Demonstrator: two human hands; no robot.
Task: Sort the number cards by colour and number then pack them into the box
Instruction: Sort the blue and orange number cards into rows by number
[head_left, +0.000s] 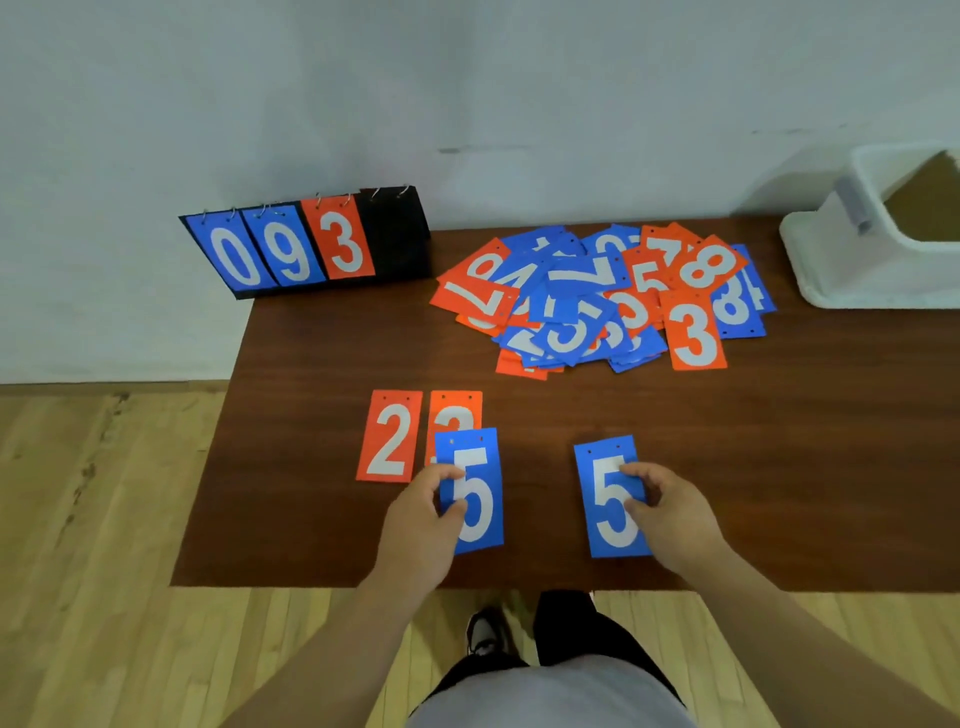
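Observation:
My left hand (423, 512) pinches a blue card marked 5 (475, 488) by its left edge, above the front of the brown table (311, 467). That card covers the lower part of an orange card (456, 408) lying beside an orange 2 card (388, 435). My right hand (670, 512) pinches a second blue 5 card (605, 493) by its right edge. A loose heap of blue and orange number cards (602, 299) lies at the back of the table. The white box (831, 260) stands open at the far right.
A black flip scoreboard (306, 244) showing 0, 9, 3 stands at the table's back left corner against the wall. Wooden floor lies to the left and in front of the table. My legs and a shoe (480, 631) are below the front edge.

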